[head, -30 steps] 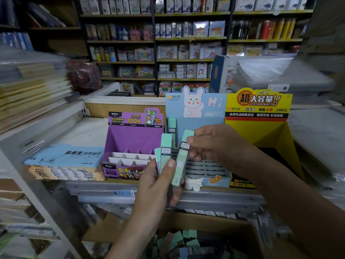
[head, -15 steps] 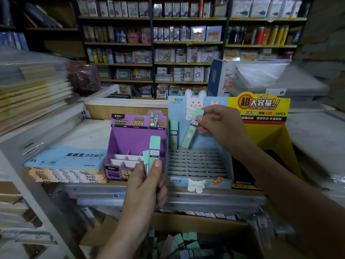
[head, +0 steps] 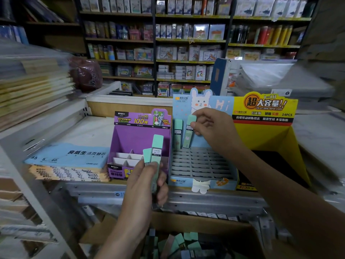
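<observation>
Right grip (head: 212, 126) pinching a lead case (head: 187, 137) should seat it upright in the display box's (head: 186, 181) seemingly rear slot; left grip (head: 147, 184) clutches spares (head: 156, 148).

Pale shelf (head: 89, 131), possibly marbled, stacked paper packs (head: 69, 156) left, purple display box (head: 138, 137), blue bunny box (head: 201, 165), yellow box (head: 265, 135)

A purple display box (head: 138, 141) stands just right of a blue paper pack (head: 69, 156). A yellow display box (head: 265, 133) stands further right. Stocked shelves (head: 190, 41) line the back wall.
</observation>
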Demonstrator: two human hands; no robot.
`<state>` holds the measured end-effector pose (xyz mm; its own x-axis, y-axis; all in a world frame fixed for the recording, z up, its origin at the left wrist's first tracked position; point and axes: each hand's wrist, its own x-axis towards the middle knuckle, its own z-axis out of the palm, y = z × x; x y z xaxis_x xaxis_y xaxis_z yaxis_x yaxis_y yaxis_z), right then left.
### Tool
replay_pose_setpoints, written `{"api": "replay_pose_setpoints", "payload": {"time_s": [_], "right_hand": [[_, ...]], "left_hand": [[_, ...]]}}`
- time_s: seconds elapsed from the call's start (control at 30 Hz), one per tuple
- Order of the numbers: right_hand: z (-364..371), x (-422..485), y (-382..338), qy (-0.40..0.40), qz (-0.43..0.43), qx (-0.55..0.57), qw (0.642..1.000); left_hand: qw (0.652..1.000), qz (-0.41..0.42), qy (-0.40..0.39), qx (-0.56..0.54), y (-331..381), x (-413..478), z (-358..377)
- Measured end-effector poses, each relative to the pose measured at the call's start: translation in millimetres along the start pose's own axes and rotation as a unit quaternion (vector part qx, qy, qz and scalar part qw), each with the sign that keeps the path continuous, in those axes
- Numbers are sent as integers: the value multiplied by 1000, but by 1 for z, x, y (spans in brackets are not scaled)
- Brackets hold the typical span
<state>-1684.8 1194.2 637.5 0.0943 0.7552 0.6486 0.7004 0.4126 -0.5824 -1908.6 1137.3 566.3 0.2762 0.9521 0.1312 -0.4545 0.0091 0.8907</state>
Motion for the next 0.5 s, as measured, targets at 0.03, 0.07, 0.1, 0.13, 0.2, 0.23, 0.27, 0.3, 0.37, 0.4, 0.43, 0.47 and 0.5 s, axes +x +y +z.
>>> {"api": "replay_pose_setpoints", "payload": {"time_s": [0.03, 0.07, 0.1, 0.13, 0.2, 0.23, 0.27, 0.3, 0.37, 0.4, 0.43, 0.47, 0.5], "right_hand": [[0, 0, 0, -3, 4, 6, 1000], [1, 1, 1, -6, 6, 11, 1000], [1, 2, 1, -10, 10, 13, 1000], [1, 2, 2, -13, 15, 17, 1000], [2, 3, 2, -10, 25, 30, 999], [3, 3, 3, -8, 23, 27, 999], [4, 2, 3, -10, 16, 13, 1000], [5, 2, 3, -17, 7, -3, 1000], [7, 0, 3, -39, -5, -38, 998], [8, 0, 3, -49, -15, -62, 997], [8, 0, 3, -56, -26, -92, 994], [8, 0, 2, -63, -36, -126, 989], [8, 0, 1, -68, -45, -156, 984]], "left_hand": [[1000, 1, -1, 0, 1, 0, 0], [1000, 2, -1, -1, 1, 0, 1], [1000, 5, -1, -1, 1, 1, 1], [1000, 8, -2, 2, 1, 1, 0], [1000, 14, -3, 8, 0, 2, 1], [1000, 15, -1, 8, 0, 2, 1], [1000, 15, 1, 9, 0, 2, 1], [1000, 16, 1, 12, 0, 2, 2], [999, 20, 3, 25, 0, 2, 2], [999, 22, 3, 32, 0, 2, 2], [999, 24, 2, 36, 0, 2, 2], [999, 25, 0, 36, 0, 1, 2], [999, 26, 0, 32, 0, 1, 2]]}}
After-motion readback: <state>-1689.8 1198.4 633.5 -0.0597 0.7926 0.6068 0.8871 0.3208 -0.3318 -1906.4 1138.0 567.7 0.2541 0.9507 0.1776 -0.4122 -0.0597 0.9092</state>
